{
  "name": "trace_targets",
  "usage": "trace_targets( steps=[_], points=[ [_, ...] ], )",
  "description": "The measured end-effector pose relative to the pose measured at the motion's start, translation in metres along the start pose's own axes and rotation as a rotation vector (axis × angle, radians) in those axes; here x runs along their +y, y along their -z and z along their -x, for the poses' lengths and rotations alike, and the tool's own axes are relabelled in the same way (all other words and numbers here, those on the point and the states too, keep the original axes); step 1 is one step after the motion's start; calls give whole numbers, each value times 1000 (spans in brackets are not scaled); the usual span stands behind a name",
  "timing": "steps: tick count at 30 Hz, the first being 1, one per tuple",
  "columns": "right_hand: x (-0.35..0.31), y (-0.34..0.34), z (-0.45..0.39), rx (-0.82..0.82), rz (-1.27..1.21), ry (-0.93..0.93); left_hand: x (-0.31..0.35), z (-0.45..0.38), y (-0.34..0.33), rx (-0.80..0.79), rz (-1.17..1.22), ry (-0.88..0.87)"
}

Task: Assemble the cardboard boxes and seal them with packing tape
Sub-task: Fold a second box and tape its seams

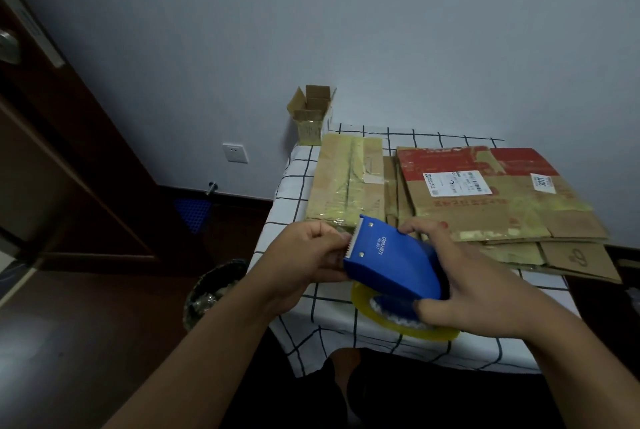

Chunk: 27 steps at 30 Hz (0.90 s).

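So we've got the blue plastic tape dispenser (pixel 391 260) up in both hands over the near edge of the desk (pixel 298 182), which has a white cloth with a black grid pattern on it. Our right hand (pixel 481 283) is wrapped around the back of it, fingers over the top and thumb underneath by the roll of clear yellowish packing tape (pixel 398 321) that sits in the dispenser. Our left hand (pixel 308 258) is at the serrated cutter end, fingers curled in and pinching right at the blade edge; can't really tell if there's a loose tape end between the fingertips, it's too dim.

Behind that, a flattened brown cardboard box covered in old yellowish tape (pixel 346 179) lies on the left half of the desk. Just beside it on the right is a stack of flattened cardboard boxes (pixel 498 200), the top one with red print and white shipping labels. A small open cardboard box with its flaps up (pixel 311 113) stands at the far left corner against the wall.

Down on the dark floor to the left of the desk there's a round bin (pixel 211 293) with crumpled stuff in it.
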State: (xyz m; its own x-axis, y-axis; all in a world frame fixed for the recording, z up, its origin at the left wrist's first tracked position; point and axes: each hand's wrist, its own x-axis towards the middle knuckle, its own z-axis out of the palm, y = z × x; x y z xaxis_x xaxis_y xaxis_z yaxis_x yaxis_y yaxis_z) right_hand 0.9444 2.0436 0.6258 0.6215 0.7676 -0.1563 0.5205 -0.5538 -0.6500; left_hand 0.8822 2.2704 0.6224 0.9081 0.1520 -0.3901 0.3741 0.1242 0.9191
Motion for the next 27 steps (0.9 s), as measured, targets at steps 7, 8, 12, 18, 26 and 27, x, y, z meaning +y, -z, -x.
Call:
trace_targets(
  steps=[7, 8, 12, 18, 26, 27],
  points=[
    [0, 0, 0, 115, -56, 26, 6, 1, 3, 36, -68, -67],
    [1, 3, 1, 125, -61, 36, 6, 1, 5, 44, -91, -74],
    [3, 18, 6, 109, -22, 60, 11, 0, 8, 21, -124, -77],
    [0, 47, 2, 88, 89, 64, 25, -7, 16, 70, -164, -135],
    [6, 65, -6, 31, 102, 29, 22, -16, 33, 179, -165, -123],
    [6, 65, -6, 33, 98, 28, 22, -16, 36, 196, -150, -120]
  ],
)
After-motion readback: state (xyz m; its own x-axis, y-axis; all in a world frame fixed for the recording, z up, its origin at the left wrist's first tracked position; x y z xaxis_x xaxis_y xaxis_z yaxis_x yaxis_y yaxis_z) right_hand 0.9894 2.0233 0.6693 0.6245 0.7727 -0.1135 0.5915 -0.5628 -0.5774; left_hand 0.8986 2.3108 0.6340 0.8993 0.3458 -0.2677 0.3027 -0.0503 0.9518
